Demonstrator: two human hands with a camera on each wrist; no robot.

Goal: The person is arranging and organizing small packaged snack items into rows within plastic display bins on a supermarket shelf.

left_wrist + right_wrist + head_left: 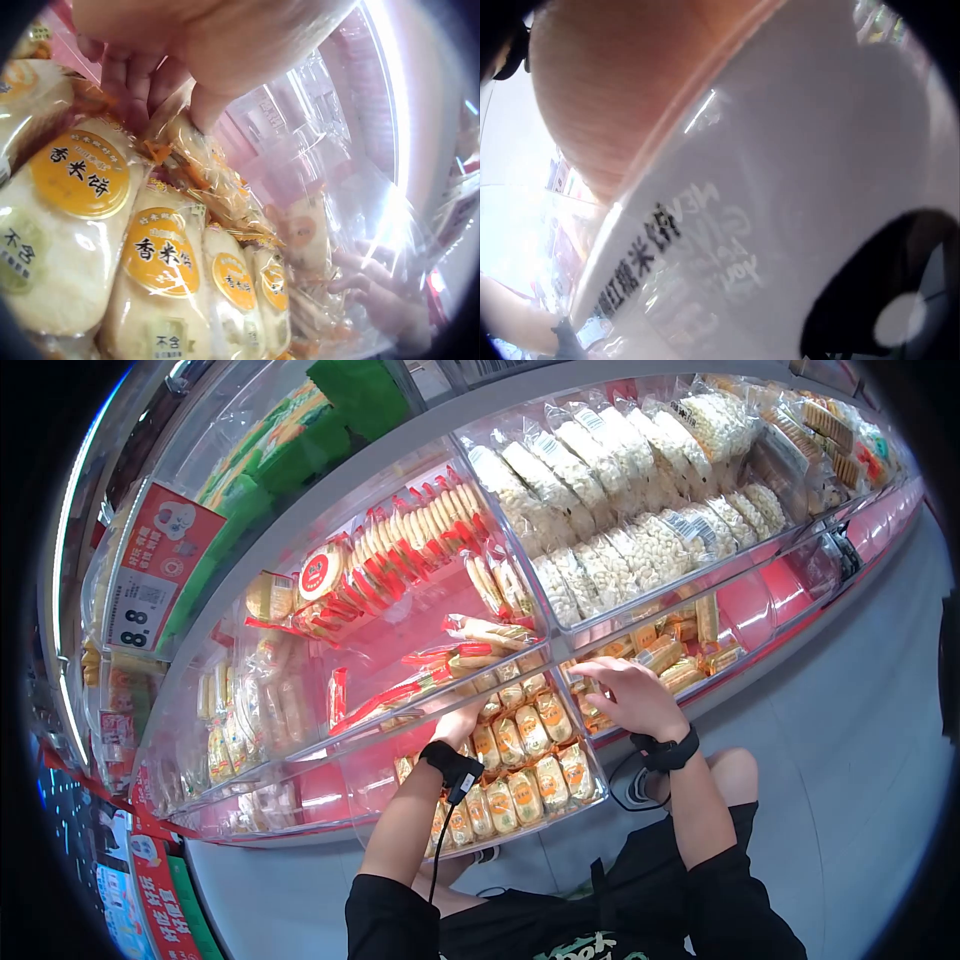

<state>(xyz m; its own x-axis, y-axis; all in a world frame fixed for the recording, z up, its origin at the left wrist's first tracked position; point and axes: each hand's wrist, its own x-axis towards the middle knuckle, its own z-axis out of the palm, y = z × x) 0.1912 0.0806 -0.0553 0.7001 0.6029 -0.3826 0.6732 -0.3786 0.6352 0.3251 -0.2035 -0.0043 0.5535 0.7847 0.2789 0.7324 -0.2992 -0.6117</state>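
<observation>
My left hand (457,725) reaches under a clear shelf lip into a lower bin of individually wrapped rice crackers (525,795). In the left wrist view, the thumb and fingers of that hand (217,45) pinch a wrapped rice cracker (184,124) at the back of the rows. Rice crackers with round orange labels (161,251) stand upright before it. My right hand (635,695) is at the clear divider beside this bin, its fingers loosely extended. Close up in the right wrist view, the right hand (637,82) lies against a glossy, reflective panel (795,165).
Above sit red-wrapped round crackers (440,525) and long red packets (400,695). Bagged puffed rice cakes (640,550) fill the upper right bin. More small packets (680,660) lie right of the divider. A price sign (150,570) stands at left.
</observation>
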